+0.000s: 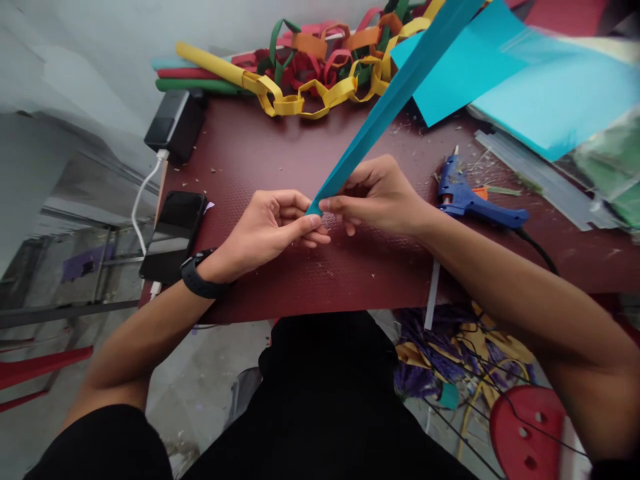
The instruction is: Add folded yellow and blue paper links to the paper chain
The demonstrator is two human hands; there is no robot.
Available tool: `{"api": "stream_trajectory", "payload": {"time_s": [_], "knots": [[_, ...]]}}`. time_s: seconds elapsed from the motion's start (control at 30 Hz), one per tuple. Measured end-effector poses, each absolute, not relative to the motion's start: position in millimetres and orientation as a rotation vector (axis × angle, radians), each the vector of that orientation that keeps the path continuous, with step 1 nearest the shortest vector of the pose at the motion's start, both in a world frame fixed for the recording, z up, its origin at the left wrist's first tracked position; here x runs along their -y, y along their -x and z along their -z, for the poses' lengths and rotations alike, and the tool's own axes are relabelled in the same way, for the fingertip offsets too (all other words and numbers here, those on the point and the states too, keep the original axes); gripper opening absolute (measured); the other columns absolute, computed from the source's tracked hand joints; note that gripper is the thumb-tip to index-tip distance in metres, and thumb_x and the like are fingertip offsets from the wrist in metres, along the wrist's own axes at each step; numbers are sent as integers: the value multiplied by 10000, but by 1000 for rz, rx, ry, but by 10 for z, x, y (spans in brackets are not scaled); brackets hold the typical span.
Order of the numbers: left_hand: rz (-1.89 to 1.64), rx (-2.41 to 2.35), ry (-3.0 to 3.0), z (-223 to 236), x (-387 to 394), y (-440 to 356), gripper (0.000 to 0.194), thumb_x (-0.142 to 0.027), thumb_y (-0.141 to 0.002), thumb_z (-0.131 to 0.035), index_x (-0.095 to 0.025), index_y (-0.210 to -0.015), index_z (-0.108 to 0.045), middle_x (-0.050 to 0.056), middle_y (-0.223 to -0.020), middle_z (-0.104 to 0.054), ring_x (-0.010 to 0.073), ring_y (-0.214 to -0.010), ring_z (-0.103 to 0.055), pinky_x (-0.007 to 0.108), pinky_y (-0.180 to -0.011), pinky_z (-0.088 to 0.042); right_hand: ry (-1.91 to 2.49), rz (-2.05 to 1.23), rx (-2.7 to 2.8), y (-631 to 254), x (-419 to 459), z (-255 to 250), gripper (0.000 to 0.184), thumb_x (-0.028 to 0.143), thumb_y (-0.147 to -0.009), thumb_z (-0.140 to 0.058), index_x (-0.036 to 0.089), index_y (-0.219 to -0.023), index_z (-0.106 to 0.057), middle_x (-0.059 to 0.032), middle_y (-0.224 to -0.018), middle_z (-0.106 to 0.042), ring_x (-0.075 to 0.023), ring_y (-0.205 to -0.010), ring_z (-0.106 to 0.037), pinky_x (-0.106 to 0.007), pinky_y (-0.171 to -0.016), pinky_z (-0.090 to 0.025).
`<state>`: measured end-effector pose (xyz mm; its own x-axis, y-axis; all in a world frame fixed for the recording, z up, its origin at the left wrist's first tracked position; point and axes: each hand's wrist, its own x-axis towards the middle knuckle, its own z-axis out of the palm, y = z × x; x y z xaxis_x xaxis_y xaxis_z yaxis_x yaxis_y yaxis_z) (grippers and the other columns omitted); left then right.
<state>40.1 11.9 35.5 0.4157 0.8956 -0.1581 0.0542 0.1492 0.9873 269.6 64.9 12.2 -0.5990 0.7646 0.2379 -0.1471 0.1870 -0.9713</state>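
I have the blue strip (394,100) over the bench (245,150), slanting far and right. My left hand (270,219) pinches its near end between thumb and fingers; my right hand (383,198) pinches it just beyond. At the far side lies a yellow paper chain (340,93); a glue gun (467,200) is to the right, a phone (173,233) left.

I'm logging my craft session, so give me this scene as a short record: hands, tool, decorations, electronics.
Left hand: pinches the lower end of a turquoise paper strip
Right hand: holds the strip just above
Tool: blue glue gun, lying right of the hands
Decorations: multicoloured paper chains, back of the table
Electronics: black smartphone and power bank, table's left side
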Motion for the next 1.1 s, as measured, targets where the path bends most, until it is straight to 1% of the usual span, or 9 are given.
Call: {"api": "stream_trajectory", "payload": {"time_s": [0.13,0.37,0.5,0.6,0.7,0.83,0.97,1.03,1.1], "knots": [[-736,-952,-1247,-381,-104,-395,426,-433,-896,-1052,-138,-937,-748,63,-888,-876,242,-885,-921,248,-775,-770,655,-1395,1628,-2744,-724,-135,391,466,-900,-1030,182,-804,-779,31,-644,-688,-93,-457,-599,-222,-388,-493],[-666,-918,-1221,-388,-90,-396,387,-389,-916,-1040,-129,-923,-754,81,-900,-895,206,-866,-914,217,-789,-760,701,-1158,1480,-2950,-924,-254,534,570,-876,-1042,215,-640,-720,14,-578,-654,-70,-414,-416,-264,-360,-484],[-620,-886,-1196,-354,-109,-374,396,-383,-912,-1045,-140,-915,-732,86,-899,-900,200,-860,-915,207,-778,-756,733,-1103,1385,-3072,-1047,-311,613,630,-776,-1092,242,-565,-667,23,-567,-656,-69,-388,-405,-297,-349,-462],[-577,-872,-1189,-342,-123,-353,395,-359,-904,-1047,-148,-910,-714,87,-893,-900,194,-854,-913,196,-769,-749,749,-1081,1332,-3164,-1147,-312,595,587,-799,-1087,259,-552,-656,30,-576,-664,-68,-392,-394,-304,-368,-446],[-555,-868,-1181,-329,-130,-327,387,-337,-899,-1045,-151,-924,-706,87,-896,-901,182,-849,-910,182,-763,-740,795,-1030,1302,-3306,-1284,-281,524,537,-870,-1040,274,-589,-684,34,-601,-674,-77,-424,-382,-312,-402,-442],[-467,-874,-1193,-264,-144,-303,380,-350,-885,-1048,-135,-938,-739,112,-908,-896,199,-867,-913,188,-757,-736,805,-914,1275,-3584,-1506,-197,399,520,-939,-993,279,-725,-758,34,-641,-709,-91,-480,-375,-320,-418,-359],[-553,-918,-1219,-184,-184,-313,385,-393,-894,-1028,-148,-944,-736,132,-937,-900,207,-854,-909,228,-776,-751,735,-897,1328,-3660,-1562,-124,438,602,-978,-959,262,-800,-750,58,-635,-682,-80,-454,-347,-340,-410,-364],[-633,-969,-1306,-161,-199,-318,344,-390,-921,-987,-154,-941,-737,129,-944,-899,210,-853,-907,244,-778,-753,774,-932,1364,-3568,-1492,-119,478,680,-942,-968,257,-890,-750,69,-658,-702,-81,-464,-406,-337,-411,-387],[-710,-1026,-1453,-148,-203,-316,273,-362,-951,-930,-159,-947,-748,113,-928,-891,205,-848,-901,246,-779,-743,843,-1010,1418,-3445,-1395,-130,577,747,-876,-991,266,-1056,-727,93,-685,-729,-87,-485,-474,-321,-424,-436]]}}
